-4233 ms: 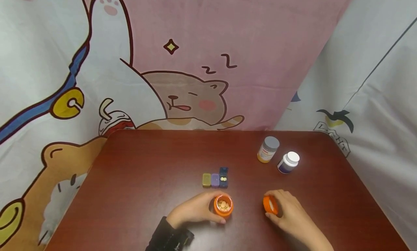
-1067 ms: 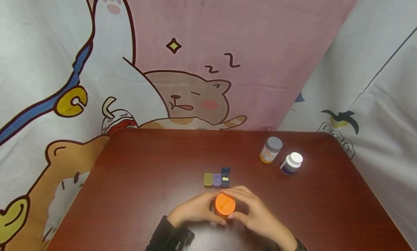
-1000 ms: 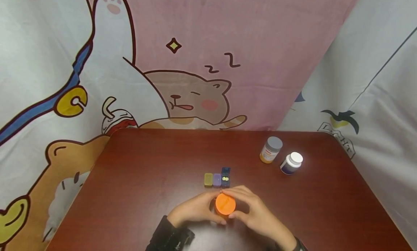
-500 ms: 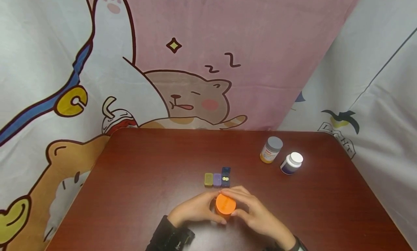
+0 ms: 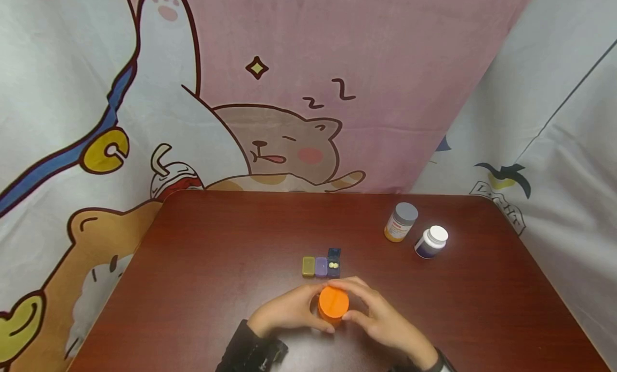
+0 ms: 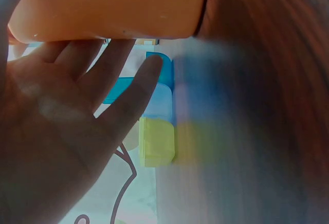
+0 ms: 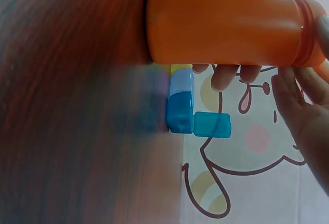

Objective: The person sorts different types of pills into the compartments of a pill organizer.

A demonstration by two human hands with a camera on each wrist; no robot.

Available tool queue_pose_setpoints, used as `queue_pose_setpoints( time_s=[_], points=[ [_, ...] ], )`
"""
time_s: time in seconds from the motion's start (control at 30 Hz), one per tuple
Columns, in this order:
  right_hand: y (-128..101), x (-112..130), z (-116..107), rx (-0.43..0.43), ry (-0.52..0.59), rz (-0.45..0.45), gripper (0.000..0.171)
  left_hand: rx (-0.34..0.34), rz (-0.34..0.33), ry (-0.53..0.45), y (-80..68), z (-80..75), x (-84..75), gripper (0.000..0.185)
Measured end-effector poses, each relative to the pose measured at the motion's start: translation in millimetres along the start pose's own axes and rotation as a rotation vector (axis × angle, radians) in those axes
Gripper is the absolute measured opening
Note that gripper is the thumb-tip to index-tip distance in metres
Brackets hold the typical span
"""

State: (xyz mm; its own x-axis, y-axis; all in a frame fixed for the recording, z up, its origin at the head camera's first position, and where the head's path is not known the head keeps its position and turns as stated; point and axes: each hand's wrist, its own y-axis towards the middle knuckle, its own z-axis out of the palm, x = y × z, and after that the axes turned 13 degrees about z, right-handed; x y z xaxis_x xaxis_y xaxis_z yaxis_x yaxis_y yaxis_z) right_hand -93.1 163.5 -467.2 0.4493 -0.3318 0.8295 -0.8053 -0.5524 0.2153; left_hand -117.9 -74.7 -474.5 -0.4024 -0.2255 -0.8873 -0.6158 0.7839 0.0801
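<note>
An orange pill bottle (image 7: 221, 26) stands upright on the table, its orange cap (image 5: 333, 302) on top and its contents hidden. My left hand (image 5: 288, 309) grips the bottle's body from the left. With thumb and fingers, my right hand (image 5: 383, 314) holds the cap at its rim from the right. Just beyond the hands lies a small pill organizer (image 5: 321, 267) with yellow, purple and dark blue compartments. Its blue lid (image 7: 212, 125) is up, and pale tablets (image 5: 333, 265) sit in that compartment; the yellow and purple lids are down.
Toward the back right stand a grey-capped bottle (image 5: 401, 222) and a white-capped bottle (image 5: 431, 242). The brown table (image 5: 217, 243) ends at a printed cloth (image 5: 376, 93) hanging behind it.
The right hand has brought the cap leftward from beside the bottle onto its mouth, covering the tablets inside. Over the last second its thumb has slid slightly along the rim; the left hand stays put.
</note>
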Motion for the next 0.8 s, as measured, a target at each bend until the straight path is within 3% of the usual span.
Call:
queue_pose_setpoints(
  time_s=[0.27, 0.63, 0.8],
  points=[
    [-1, 8, 5, -0.125, -0.202, 0.114, 0.067, 0.000, 0.008, -0.018, 1.1, -0.2, 0.5, 0.066],
    [0, 18, 22, -0.334, -0.520, 0.133, 0.070, -0.007, 0.009, -0.031, 0.7, 1.2, 1.4, 0.064],
    [1, 20, 28, -0.386, -0.587, 0.161, 0.080, -0.009, 0.027, -0.010, 0.5, -0.1, 0.6, 0.067]
  ],
)
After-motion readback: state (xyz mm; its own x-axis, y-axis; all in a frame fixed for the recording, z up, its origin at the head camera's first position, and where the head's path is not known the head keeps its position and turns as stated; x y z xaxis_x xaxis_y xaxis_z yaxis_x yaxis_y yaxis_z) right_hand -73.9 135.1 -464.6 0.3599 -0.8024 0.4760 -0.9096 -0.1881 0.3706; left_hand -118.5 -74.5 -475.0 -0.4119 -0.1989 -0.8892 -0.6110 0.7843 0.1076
